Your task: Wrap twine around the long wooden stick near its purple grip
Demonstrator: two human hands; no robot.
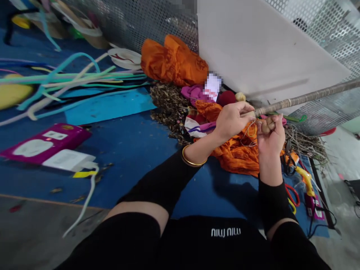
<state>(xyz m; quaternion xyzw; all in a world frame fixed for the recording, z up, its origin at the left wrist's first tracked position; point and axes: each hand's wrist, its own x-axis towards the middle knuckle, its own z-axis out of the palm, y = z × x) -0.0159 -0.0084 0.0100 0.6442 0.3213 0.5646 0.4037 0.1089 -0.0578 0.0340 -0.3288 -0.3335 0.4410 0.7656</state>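
Observation:
My left hand [234, 118] is closed on the near end of a long, thin brown stick [306, 98], which slopes up to the right. Pale wrapping shows on the stick close to the fingers. Just below it, my right hand [270, 133] has its fingers curled in a tight pinch; what lies inside them is hidden. A thin, light thread [249, 133] loops between the two hands, and I cannot tell which fingers hold it. Under both hands lies a crumpled orange cloth [236, 155].
Dried plant bits [168, 108], a rolled orange cloth [174, 62] and a twig bundle [306, 144] lie around. Scissors [288, 159] and a yellow glue gun [306, 180] are at right. Coloured fuzzy stems [84, 80] and a purple package [53, 140] occupy the left. A white panel [253, 45] stands behind.

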